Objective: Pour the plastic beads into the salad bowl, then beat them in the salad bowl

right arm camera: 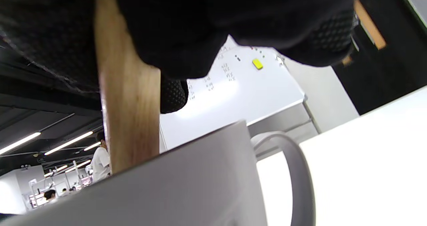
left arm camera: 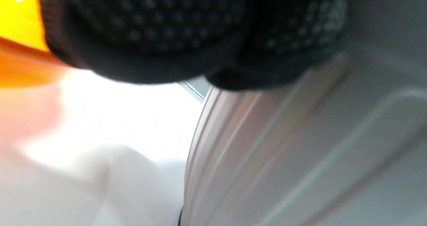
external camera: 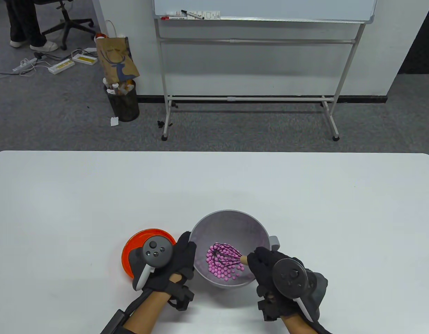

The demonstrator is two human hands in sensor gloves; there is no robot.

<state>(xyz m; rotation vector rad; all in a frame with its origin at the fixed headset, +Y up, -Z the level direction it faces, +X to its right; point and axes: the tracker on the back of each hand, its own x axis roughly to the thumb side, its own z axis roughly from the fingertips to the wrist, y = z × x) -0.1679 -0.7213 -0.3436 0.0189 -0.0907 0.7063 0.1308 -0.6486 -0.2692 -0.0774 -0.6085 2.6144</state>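
A grey salad bowl (external camera: 232, 222) stands near the table's front edge, with pink plastic beads (external camera: 218, 269) heaped in its bottom. A black wire whisk (external camera: 227, 256) with a wooden handle (right arm camera: 130, 119) dips into the beads. My right hand (external camera: 266, 268) grips that handle at the bowl's right rim. My left hand (external camera: 183, 259) holds the bowl's left rim, fingers against its outer wall (left arm camera: 283, 146). In the left wrist view the gloved fingers (left arm camera: 166, 36) press on the bowl's ribbed side.
An orange bowl (external camera: 134, 248) sits just left of the salad bowl, partly under my left hand. The salad bowl has a small handle (external camera: 274, 240) on its right. A whiteboard stand (external camera: 249, 69) and a bin (external camera: 124, 101) are on the floor beyond the table.
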